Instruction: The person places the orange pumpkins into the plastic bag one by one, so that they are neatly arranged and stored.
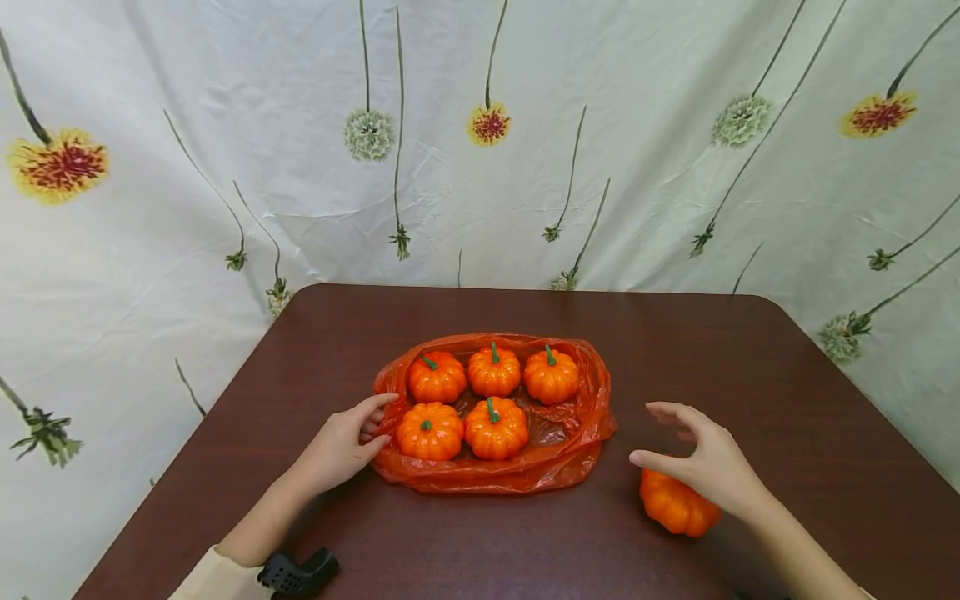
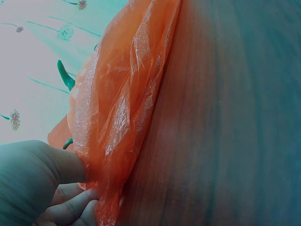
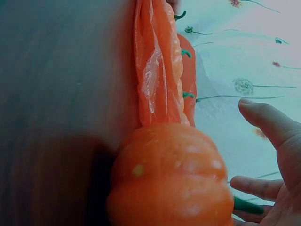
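Note:
An orange plastic bag lies spread open on the table, its edge rolled down around several small orange pumpkins with green stems. At the bag's left side, my left hand pinches the rim; in the left wrist view the thumb lies against the plastic with fingers curled below it. A single pumpkin sits outside the bag at the right. Just over it is my right hand, thumb and fingers spread apart, holding nothing. In the right wrist view the green stem points toward the palm.
Everything stands on a dark brown table with rounded far corners. Behind it hangs a white cloth printed with flowers. A black strap is at the left wrist, beside a cream sleeve.

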The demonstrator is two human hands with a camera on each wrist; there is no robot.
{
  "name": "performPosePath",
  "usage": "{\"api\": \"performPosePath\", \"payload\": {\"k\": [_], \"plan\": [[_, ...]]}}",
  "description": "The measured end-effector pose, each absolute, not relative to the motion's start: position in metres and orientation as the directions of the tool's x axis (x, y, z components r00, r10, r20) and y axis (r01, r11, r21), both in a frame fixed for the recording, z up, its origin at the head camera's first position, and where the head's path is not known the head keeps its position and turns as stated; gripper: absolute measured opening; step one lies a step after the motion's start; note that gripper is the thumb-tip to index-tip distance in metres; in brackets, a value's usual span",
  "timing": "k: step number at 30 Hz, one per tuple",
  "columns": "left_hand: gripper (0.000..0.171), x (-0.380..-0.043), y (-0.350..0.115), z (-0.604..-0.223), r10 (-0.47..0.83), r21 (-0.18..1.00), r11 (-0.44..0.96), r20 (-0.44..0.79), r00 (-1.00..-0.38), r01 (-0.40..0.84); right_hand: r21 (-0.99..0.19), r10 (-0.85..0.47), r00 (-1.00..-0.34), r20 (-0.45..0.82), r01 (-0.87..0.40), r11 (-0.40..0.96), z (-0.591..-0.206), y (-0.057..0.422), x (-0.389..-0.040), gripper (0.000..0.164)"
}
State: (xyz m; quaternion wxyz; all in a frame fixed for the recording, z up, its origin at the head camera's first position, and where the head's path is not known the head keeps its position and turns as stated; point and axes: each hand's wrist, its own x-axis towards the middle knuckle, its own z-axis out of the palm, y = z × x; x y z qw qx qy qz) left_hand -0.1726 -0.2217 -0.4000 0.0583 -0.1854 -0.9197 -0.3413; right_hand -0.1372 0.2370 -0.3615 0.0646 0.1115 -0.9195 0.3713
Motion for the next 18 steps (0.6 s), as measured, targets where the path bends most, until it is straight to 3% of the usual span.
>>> {"api": "performPosePath", "payload": {"k": [9,18], "plan": [[0.051,-0.173,-0.221,-0.4,0.297,0.602,0.708,0.219,-0.929,0.369,-0.7,-0.119,-0.984,0.129,-0.176,0.692,-0.37,0.248,-0.124,0.063],[0.051,-0.173,-0.221,-0.4,0.295,0.597,0.712,0.225,-0.929,0.371,-0.714,-0.115,-0.983,0.142,-0.182,0.676,-0.382,0.254,-0.114,0.062]]}}
